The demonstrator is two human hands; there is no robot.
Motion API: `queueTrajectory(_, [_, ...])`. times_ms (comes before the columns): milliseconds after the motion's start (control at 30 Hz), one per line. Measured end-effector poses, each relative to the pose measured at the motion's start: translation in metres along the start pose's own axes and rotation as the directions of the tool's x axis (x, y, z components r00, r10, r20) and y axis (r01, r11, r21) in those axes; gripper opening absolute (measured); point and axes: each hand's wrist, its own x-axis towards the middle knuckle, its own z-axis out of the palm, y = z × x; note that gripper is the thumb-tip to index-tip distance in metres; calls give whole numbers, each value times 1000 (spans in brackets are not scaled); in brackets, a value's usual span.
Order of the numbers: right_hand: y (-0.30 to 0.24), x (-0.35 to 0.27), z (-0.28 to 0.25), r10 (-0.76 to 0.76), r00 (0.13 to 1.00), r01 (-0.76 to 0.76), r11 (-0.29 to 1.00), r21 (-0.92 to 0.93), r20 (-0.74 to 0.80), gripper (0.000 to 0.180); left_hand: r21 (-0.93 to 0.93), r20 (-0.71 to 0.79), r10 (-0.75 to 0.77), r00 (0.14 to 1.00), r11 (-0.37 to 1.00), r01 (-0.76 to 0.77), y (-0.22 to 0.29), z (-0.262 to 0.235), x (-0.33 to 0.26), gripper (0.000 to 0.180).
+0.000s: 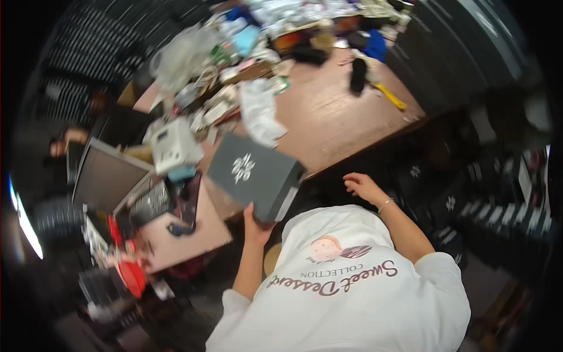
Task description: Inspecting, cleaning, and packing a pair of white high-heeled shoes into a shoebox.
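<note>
My left hand grips the near lower edge of a dark grey lidded cardboard box. The box is tilted, with a white floral emblem on its top and a white label on its short side. It overlaps the front edge of the pinkish table. My right hand is held apart from the box, in front of the table edge, with a thin bracelet at the wrist. Its fingers are loosely bent and apart, and nothing shows in them.
A monitor, a keyboard, a mouse and a white desktop machine stand to the left. Bags and papers are heaped at the back. A yellow-handled tool lies at the far right. Stacked dark boxes line the right.
</note>
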Motion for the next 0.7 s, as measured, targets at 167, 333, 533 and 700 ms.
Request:
queueTrajectory(167, [-99,19,7,-300,948,277,942,187,109,36,-344,208,-154,966,913,220,25,90,-26,61])
queueTrajectory(333, [-135,34,-12,-422,870,344,890,300,254,39,-394,184,-180,966,887,240,0,156,-13,56])
queueTrajectory(533, [-78,48,-30,-579,813,551,800,239,64,47,-100,160,-9,987,995,26,-47,233,1,51])
queueTrajectory(700, [-57,23,-58,-465,863,491,865,107,-199,48,337,478,-304,824,930,148,-29,274,8,46])
